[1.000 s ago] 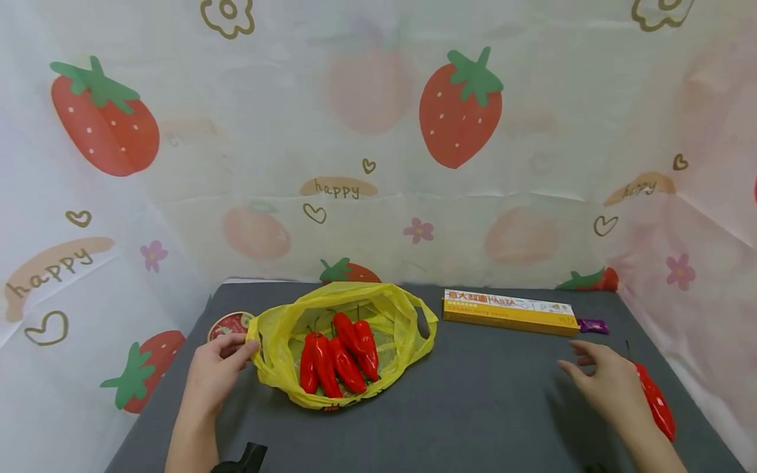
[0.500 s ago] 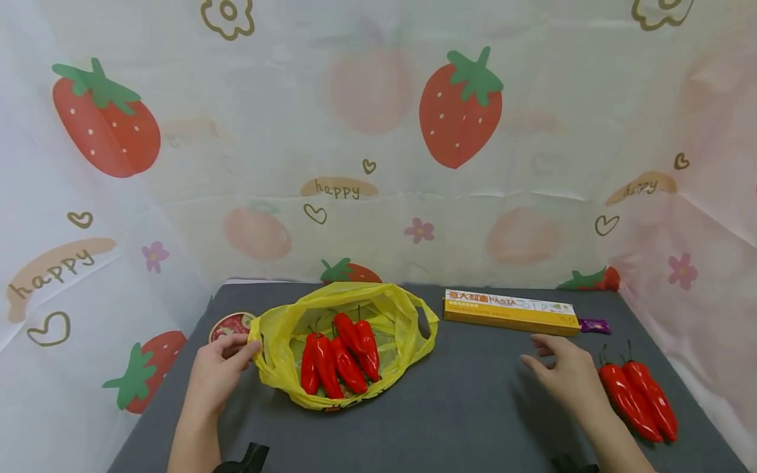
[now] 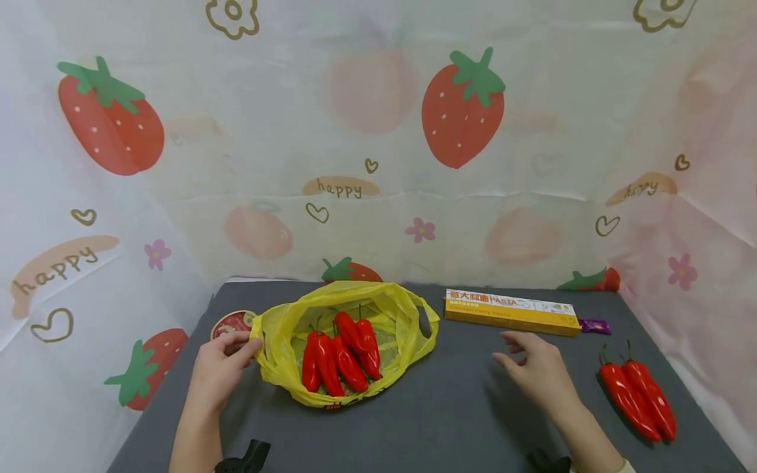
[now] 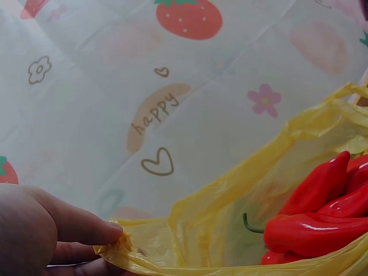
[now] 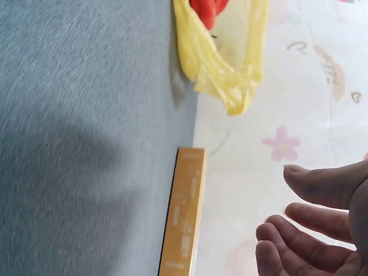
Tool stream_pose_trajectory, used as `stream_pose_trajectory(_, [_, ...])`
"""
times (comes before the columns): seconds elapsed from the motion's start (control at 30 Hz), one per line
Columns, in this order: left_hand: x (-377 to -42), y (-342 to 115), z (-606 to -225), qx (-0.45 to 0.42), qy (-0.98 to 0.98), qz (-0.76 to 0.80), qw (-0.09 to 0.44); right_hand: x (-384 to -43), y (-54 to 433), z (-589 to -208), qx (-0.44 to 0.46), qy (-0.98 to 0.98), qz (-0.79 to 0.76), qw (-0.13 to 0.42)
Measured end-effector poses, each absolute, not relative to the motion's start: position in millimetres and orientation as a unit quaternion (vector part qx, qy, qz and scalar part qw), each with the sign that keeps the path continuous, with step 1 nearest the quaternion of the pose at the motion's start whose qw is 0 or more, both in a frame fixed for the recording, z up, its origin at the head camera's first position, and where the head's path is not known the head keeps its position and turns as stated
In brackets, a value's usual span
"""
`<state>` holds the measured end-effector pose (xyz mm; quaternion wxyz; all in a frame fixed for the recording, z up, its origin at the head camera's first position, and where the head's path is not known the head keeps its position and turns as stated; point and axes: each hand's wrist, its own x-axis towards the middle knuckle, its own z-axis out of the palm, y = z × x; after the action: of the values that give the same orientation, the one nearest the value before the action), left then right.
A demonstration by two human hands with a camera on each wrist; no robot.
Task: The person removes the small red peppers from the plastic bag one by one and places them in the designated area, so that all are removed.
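Observation:
My left hand (image 3: 215, 368) pinches the left edge of a yellow plastic bag (image 3: 278, 371), thumb against fingers, as the left wrist view also shows. The bag's mouth gapes, and several red chili peppers (image 3: 349, 364) with thin stems lie inside. Over the table, to the right of the bag, hovers my right hand (image 3: 535, 371), fingers relaxed and apart from the thumb, holding nothing. Two more red peppers (image 3: 639, 401) lie side by side on the table to its right. In the right wrist view the hand (image 5: 316, 224) appears with its fingers loosely bent.
Behind the right hand lies a yellow and white pasta box (image 3: 511, 314), with a small purple packet (image 3: 595, 326) at its right end. A round red item (image 3: 232, 322) is partly hidden behind the left hand. A printed curtain (image 3: 378, 131) encloses the grey table (image 3: 426, 427).
My right hand has moved left, away from the two peppers and toward the bag, bringing both peppers into full view. The left hand keeps its grip on the bag's edge.

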<state>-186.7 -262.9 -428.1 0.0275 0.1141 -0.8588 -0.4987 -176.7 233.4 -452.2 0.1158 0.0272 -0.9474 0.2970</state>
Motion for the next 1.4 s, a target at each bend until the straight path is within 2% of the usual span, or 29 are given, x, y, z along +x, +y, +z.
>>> stream_pose_trajectory(0.43, [-185.5,-261.5,-430.8,0.115,-0.856,-0.503,0.025,-186.6,198.5,-456.7,0.05,-0.944,0.314,0.087])
stream_pose_trajectory(0.83, [-184.9,-261.5,-432.3,0.116,-0.859,-0.499,0.027,-195.7,165.7,-463.9,0.075,-0.933,0.342,0.086])
stream_pose_trajectory(1.4, [-187.4,-260.8,-429.5,0.107,-0.863,-0.493,0.035,-222.3,124.1,-453.8,0.12,-0.915,0.381,0.063])
